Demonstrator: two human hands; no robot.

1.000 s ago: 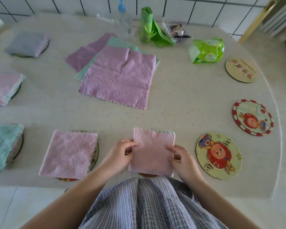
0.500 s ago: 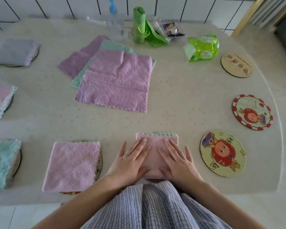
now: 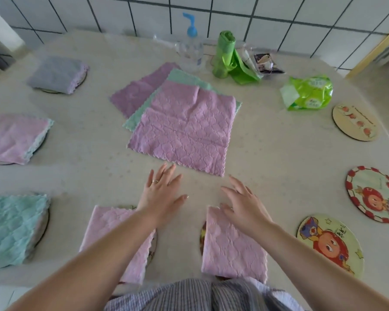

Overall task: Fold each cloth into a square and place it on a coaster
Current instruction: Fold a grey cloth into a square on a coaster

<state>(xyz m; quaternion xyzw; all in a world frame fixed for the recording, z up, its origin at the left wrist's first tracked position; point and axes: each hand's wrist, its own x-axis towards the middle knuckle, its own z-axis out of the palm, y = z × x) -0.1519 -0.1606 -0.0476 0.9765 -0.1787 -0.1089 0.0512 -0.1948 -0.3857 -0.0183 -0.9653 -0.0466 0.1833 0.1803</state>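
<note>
Left hand (image 3: pixel 161 195) and right hand (image 3: pixel 241 204), fingers spread and holding nothing, hover over the beige tabletop (image 3: pixel 267 153) near an unfolded pink textured cloth (image 3: pixel 184 129).

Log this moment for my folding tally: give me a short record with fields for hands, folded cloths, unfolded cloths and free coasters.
left hand: open, above the table, holding nothing
right hand: open, holding nothing
folded cloths on coasters: six, nearest the pink folded cloth
unfolded pile: three flat cloths, pink on top
bare coasters: three along the right, nearest the cartoon coaster
</note>
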